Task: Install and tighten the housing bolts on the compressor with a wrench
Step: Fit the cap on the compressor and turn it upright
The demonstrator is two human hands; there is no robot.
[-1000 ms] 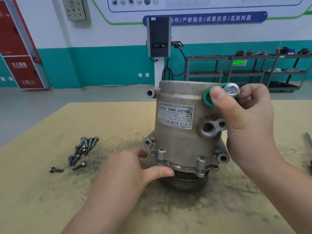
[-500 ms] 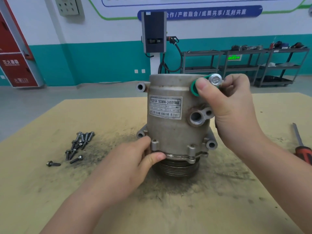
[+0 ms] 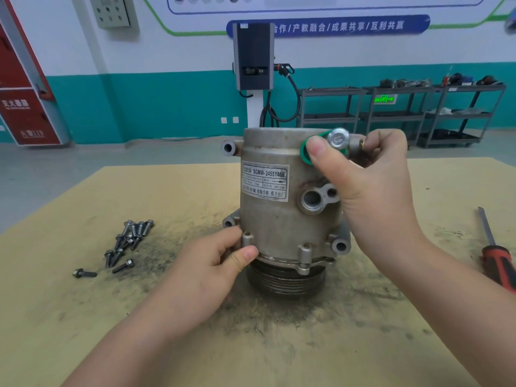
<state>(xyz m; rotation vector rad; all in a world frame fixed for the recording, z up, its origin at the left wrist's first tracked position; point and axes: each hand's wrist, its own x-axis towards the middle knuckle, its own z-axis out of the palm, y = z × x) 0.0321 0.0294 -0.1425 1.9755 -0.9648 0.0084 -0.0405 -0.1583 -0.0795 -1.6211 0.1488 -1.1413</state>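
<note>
The compressor (image 3: 282, 213) stood upright, pulley down, on the table (image 3: 69, 317). The left hand (image 3: 206, 272) gripped its lower flange; the right hand (image 3: 371, 180) pinched a bolt (image 3: 338, 138) at the top.

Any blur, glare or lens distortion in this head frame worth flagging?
Head view: even indoor light, no harsh glare; compressor label is partly legible, its small print soft; wide-angle bending curves the red cabinet at left; the screwdriver is cut off by the right edge.
</note>
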